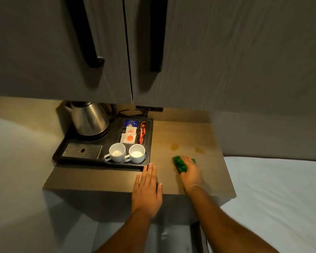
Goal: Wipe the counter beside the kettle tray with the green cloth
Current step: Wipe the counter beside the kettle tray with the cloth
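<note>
Green cloth [180, 164], crumpled into a soft, bunched wad, sits under my right hand [191, 170] on the bare right half of the counter [190, 136], nearer its front edge than its back edge. My right fingers curl down over the fabric, clutching it against the surface, with folds poking out on the left side of the hand. A thin bracelet [192, 187] circles that wrist. My left hand [147, 189] lies flat and palm down near the front edge, fingers straight and held close together, holding nothing, its fingertips [150, 166] just at the front right corner of the kettle tray [102, 162]. I see a matte, wood-grain counter top with two small amber wet-looking patches [174, 147] behind the cloth, toward the middle of the bare area. The tray is black moulded plastic, rectangular with rounded corners, filling the counter's left half. On it stand a conical brushed-steel kettle [88, 118] at the back left corner, a perforated metal drip grate [82, 151] at the front left, two round white glazed cups [117, 152] side by side at the front right, and flat paper sachets [130, 133] in the back right compartment.
</note>
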A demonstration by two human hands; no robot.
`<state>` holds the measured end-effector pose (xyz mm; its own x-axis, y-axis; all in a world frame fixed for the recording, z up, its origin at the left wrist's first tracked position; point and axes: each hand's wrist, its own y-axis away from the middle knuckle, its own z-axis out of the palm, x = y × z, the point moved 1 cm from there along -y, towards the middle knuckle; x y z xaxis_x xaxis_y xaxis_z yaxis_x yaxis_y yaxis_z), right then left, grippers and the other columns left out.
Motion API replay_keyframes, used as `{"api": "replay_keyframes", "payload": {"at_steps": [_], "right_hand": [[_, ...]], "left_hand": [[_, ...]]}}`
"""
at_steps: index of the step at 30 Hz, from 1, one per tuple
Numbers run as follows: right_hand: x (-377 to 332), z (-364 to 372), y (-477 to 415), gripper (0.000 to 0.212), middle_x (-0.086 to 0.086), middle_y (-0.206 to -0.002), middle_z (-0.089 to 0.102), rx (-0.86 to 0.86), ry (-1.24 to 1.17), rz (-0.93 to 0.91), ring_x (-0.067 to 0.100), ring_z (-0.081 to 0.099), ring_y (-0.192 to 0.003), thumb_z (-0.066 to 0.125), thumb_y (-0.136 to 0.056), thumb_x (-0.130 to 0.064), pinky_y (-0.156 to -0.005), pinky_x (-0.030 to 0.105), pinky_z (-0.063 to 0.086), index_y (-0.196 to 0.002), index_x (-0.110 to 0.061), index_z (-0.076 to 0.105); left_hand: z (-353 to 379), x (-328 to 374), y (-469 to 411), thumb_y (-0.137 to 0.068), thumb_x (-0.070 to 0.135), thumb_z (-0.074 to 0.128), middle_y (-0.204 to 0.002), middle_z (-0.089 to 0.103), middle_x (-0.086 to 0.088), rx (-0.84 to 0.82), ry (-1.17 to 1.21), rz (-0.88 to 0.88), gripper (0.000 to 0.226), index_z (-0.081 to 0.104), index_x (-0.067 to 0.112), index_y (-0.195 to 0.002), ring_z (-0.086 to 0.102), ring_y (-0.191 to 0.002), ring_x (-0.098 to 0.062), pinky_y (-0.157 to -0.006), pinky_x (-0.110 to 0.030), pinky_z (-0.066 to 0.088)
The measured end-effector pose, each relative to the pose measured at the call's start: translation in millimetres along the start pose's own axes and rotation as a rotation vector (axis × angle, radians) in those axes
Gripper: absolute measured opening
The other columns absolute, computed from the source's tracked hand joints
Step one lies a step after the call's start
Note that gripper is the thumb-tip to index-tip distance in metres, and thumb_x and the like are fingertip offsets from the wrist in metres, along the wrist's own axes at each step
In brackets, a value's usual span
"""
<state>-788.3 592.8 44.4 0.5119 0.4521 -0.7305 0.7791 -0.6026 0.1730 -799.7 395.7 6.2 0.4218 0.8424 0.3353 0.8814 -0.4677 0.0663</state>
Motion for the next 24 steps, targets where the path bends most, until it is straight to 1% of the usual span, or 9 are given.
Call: {"api": "replay_keyframes", "payload": {"at_steps": [3,8,10,12,15,16,18,20,24], "right_hand": [[-2,45,10,0.078,0.001,-0.168,0.039,-0.097,0.152,-0.19,0.021,0.026,-0.16,0.063,-0.086,0.015,-0.133,0.038,0.017,-0.155,-0.019,0.051],[39,47,49,0.082,-0.01,-0.168,0.034,-0.206,0.318,-0.363,0.011,0.021,-0.161,0.066,-0.091,0.006,-0.134,0.036,0.012,-0.16,-0.028,0.041],[58,21,48,0.084,-0.013,-0.166,0.033,-0.114,0.27,-0.261,0.008,0.02,-0.158,0.068,-0.089,0.01,-0.134,0.037,0.014,-0.158,-0.033,0.044],[73,-15,28,0.081,-0.012,-0.165,0.034,0.029,0.197,-0.068,0.015,0.02,-0.158,0.067,-0.09,0.012,-0.133,0.043,0.019,-0.154,-0.034,0.05],[84,-65,-33,0.075,0.007,-0.166,0.04,0.189,0.17,0.111,0.035,0.04,-0.151,0.058,-0.091,0.01,-0.128,0.05,0.03,-0.155,-0.027,0.05],[79,-70,-56,0.074,0.012,-0.167,0.038,0.184,0.215,0.111,0.038,0.04,-0.15,0.058,-0.091,0.007,-0.128,0.051,0.029,-0.159,-0.022,0.046],[57,-52,-90,0.068,0.017,-0.169,0.034,0.155,0.304,0.038,0.04,0.029,-0.156,0.062,-0.097,-0.008,-0.13,0.053,0.021,-0.161,-0.011,0.04],[22,-14,-98,0.066,0.016,-0.171,0.03,0.107,0.349,-0.054,0.036,0.022,-0.16,0.06,-0.104,-0.026,-0.132,0.048,0.014,-0.163,-0.008,0.035],[0,46,-41,0.073,0.004,-0.176,0.019,-0.128,0.43,-0.354,0.023,0.013,-0.164,0.056,-0.104,-0.03,-0.134,0.042,0.008,-0.167,-0.017,0.023]], "left_hand": [[16,-13,-21,-0.11,0.056,0.01,-0.183,-0.008,0.005,-0.013,0.039,0.041,0.073,-0.001,0.023,-0.174,-0.012,-0.169,-0.013,-0.138,-0.042,-0.001],[31,-14,-20,-0.108,0.056,0.003,-0.183,-0.012,0.004,-0.041,0.035,0.126,0.074,-0.004,0.023,-0.173,-0.018,-0.167,-0.013,-0.136,-0.044,-0.003],[33,-13,-21,-0.108,0.053,0.007,-0.183,-0.013,0.003,-0.07,0.022,0.176,0.073,-0.005,0.022,-0.173,-0.018,-0.167,-0.012,-0.136,-0.043,-0.004],[34,-13,-26,-0.106,0.056,0.004,-0.182,-0.016,0.003,-0.11,0.036,0.162,0.075,-0.009,0.023,-0.172,-0.021,-0.166,-0.012,-0.135,-0.04,-0.007],[35,-9,-31,-0.098,0.071,-0.017,-0.18,-0.024,0.006,-0.162,0.093,0.06,0.085,-0.016,0.025,-0.171,-0.025,-0.165,-0.01,-0.135,-0.038,-0.012],[33,-10,-33,-0.095,0.074,-0.02,-0.18,-0.026,0.008,-0.177,0.118,0.041,0.09,-0.017,0.026,-0.17,-0.026,-0.164,-0.009,-0.134,-0.038,-0.014],[27,-14,-38,-0.098,0.075,-0.013,-0.178,-0.029,0.01,-0.242,0.16,0.021,0.086,-0.02,0.027,-0.169,-0.029,-0.162,-0.005,-0.132,-0.038,-0.016],[24,-20,-41,-0.102,0.071,-0.004,-0.177,-0.031,0.012,-0.317,0.186,0.017,0.078,-0.025,0.03,-0.165,-0.03,-0.161,-0.003,-0.135,-0.041,-0.013],[30,-22,-39,-0.099,0.07,-0.008,-0.179,-0.028,0.011,-0.271,0.165,0.02,0.077,-0.026,0.032,-0.164,-0.028,-0.161,-0.001,-0.136,-0.04,-0.012]]}}
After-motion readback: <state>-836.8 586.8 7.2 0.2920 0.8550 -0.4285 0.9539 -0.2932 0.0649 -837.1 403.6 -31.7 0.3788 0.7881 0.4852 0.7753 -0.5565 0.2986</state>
